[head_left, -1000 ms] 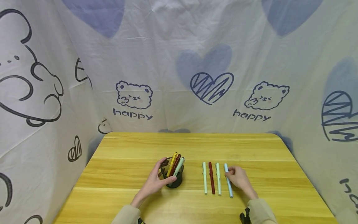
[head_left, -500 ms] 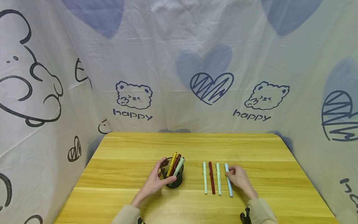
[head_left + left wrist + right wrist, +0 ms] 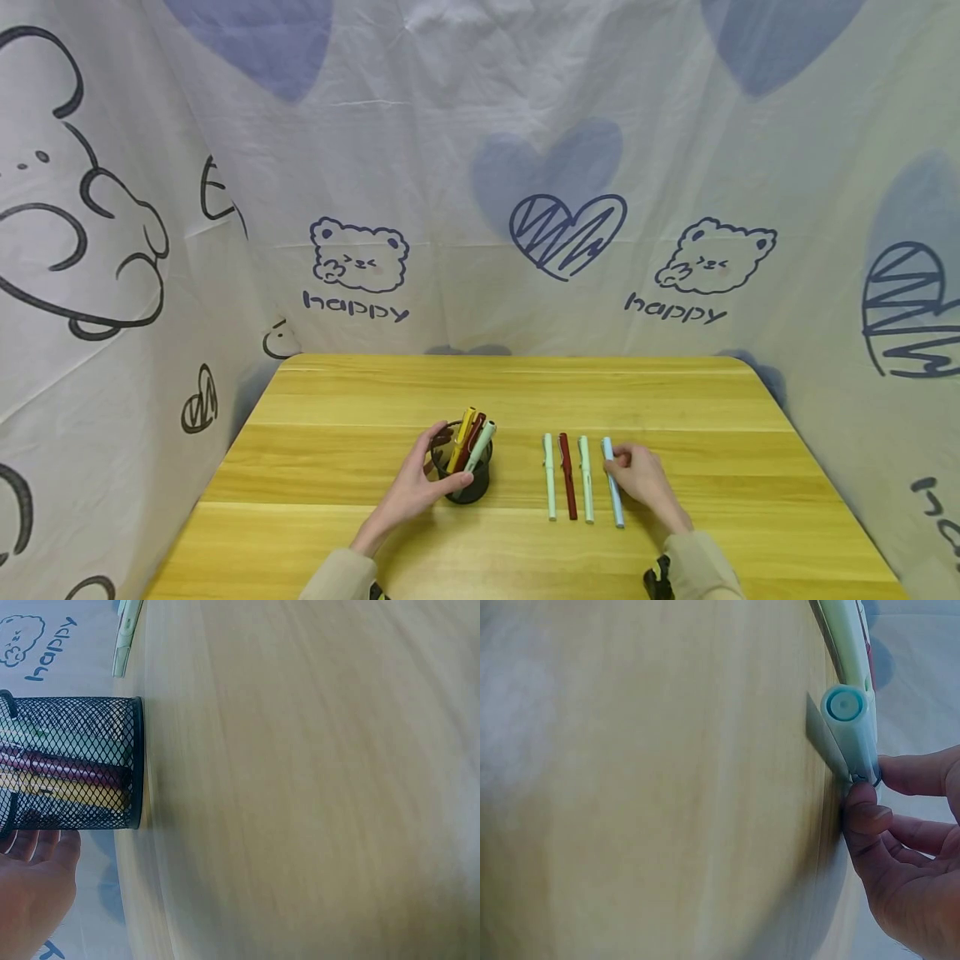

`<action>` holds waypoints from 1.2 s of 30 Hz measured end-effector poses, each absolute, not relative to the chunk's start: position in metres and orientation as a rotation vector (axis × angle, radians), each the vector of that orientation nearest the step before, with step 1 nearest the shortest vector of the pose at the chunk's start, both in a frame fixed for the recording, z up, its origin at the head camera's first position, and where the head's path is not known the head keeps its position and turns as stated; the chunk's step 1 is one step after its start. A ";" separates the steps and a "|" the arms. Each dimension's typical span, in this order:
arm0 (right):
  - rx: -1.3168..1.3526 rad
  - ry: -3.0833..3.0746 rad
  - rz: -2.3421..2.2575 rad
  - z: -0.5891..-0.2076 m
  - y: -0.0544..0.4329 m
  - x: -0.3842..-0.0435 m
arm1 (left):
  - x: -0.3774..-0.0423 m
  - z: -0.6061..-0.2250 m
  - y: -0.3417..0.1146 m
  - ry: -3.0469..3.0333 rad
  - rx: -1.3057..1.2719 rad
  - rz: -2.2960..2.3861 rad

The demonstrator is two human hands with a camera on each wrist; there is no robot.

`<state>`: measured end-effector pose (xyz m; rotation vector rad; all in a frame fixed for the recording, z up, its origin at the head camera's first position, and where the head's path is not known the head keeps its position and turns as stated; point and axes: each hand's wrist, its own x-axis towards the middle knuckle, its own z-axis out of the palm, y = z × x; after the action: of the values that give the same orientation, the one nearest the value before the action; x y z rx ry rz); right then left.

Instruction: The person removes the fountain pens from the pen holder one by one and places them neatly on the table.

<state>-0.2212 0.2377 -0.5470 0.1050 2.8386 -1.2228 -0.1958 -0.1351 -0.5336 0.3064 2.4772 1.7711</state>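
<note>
In the head view my left hand (image 3: 420,485) grips a black mesh pen holder (image 3: 471,493), fingers around its far side and thumb at the near rim. A yellow pen (image 3: 454,457), a dark red pen (image 3: 474,433) and a pale green pen (image 3: 482,442) lean inside it. The left wrist view shows them through the mesh (image 3: 82,712). My right hand (image 3: 643,480) pinches a light blue pen (image 3: 617,505) between thumb and index finger. This pen lies at the right end of a row; its round end (image 3: 845,705) faces the right wrist camera.
Left of the blue pen, the row on the wooden table (image 3: 360,392) holds a pale green pen (image 3: 587,496), a dark red pen (image 3: 569,487) and another pale green pen (image 3: 551,487). A printed white cloth (image 3: 450,292) hangs behind the table and at both sides.
The light blue pen has shifted very slightly, its lower end a touch to the left, under my right hand. My left hand and the pen holder have stayed put.
</note>
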 end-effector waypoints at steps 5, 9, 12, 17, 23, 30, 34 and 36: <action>0.098 2.850 -1.205 -0.548 0.238 -0.222 | -0.196 -0.535 -0.136 2.483 0.326 1.765; 0.095 2.844 -1.209 -0.548 0.239 -0.221 | -0.197 -0.536 -0.136 2.492 0.346 1.760; 0.097 2.838 -1.220 -0.548 0.239 -0.221 | -0.197 -0.536 -0.136 2.487 0.332 1.758; 0.081 2.843 -1.232 -0.547 0.241 -0.220 | -0.197 -0.535 -0.136 2.490 0.331 1.753; 0.042 2.873 -1.251 -0.543 0.241 -0.218 | -0.197 -0.536 -0.135 2.496 0.318 1.757; -0.025 2.868 -1.364 -0.527 0.227 -0.214 | -0.197 -0.536 -0.135 2.487 0.305 1.775; -0.103 2.857 -1.448 -0.519 0.216 -0.212 | -0.197 -0.536 -0.135 2.486 0.300 1.767; -0.151 2.860 -1.488 -0.516 0.210 -0.211 | -0.197 -0.536 -0.135 2.486 0.304 1.766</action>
<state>-0.2111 0.2105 -0.5159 -0.1508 2.8604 -1.4883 -0.1973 -0.1352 -0.5364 0.3041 2.4864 1.7663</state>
